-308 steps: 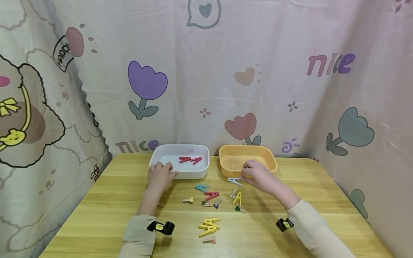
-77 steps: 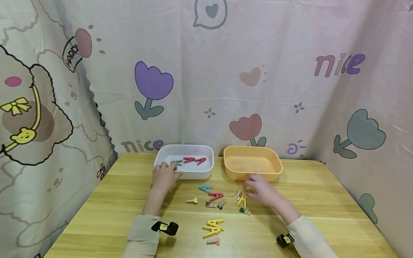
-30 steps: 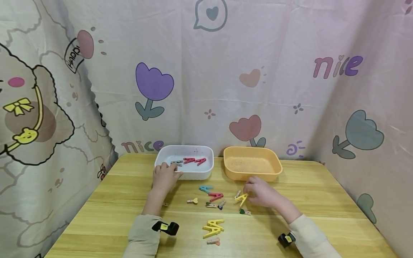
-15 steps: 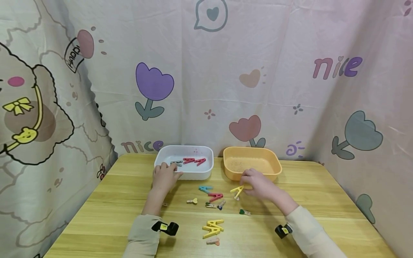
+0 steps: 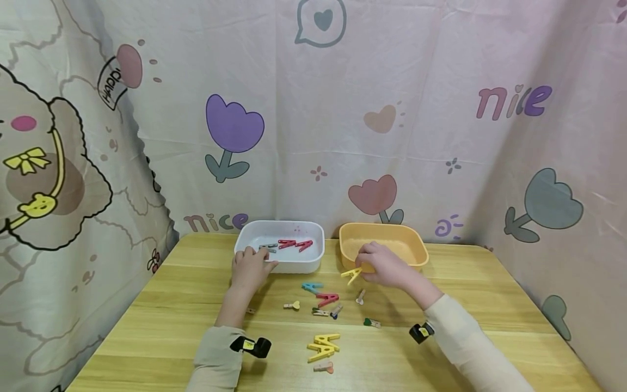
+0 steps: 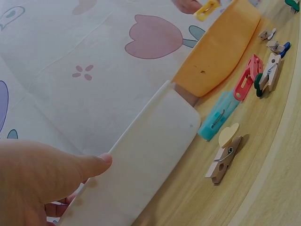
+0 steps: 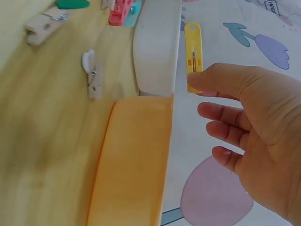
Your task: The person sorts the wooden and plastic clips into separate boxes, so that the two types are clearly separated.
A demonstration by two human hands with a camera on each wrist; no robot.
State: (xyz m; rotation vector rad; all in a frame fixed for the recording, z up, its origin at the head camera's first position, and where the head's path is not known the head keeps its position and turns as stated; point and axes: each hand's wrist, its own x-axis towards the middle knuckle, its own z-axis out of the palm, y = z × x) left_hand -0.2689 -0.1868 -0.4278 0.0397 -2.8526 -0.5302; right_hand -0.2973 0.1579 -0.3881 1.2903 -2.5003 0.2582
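My right hand (image 5: 384,265) pinches a yellow clothespin (image 5: 351,275) between thumb and fingertips, held at the front rim of the orange tub (image 5: 416,261). The right wrist view shows the same yellow clothespin (image 7: 194,56) above the tub's edge, the other fingers loosely bent. My left hand (image 5: 250,269) grips the near left rim of the white tub (image 5: 299,267); in the left wrist view the thumb (image 6: 96,165) lies on the outer wall and fingers go behind the rim. Inside the white tub are two red clothespins (image 5: 295,244) and a grey-green clothespin (image 5: 268,247).
On the wooden table (image 5: 196,305) lie a blue clothespin (image 5: 312,286), a red clothespin (image 5: 327,298), two yellow clothespins (image 5: 323,347) and several small wooden clothespins, one with a yellow heart (image 5: 292,306), one with a green top (image 5: 372,323). A patterned curtain (image 5: 313,109) hangs behind.
A grey-green clothespin has appeared in the white tub, and the pale one is gone from the table. My right hand has lifted the yellow clothespin up towards the orange tub. My left hand stays put.
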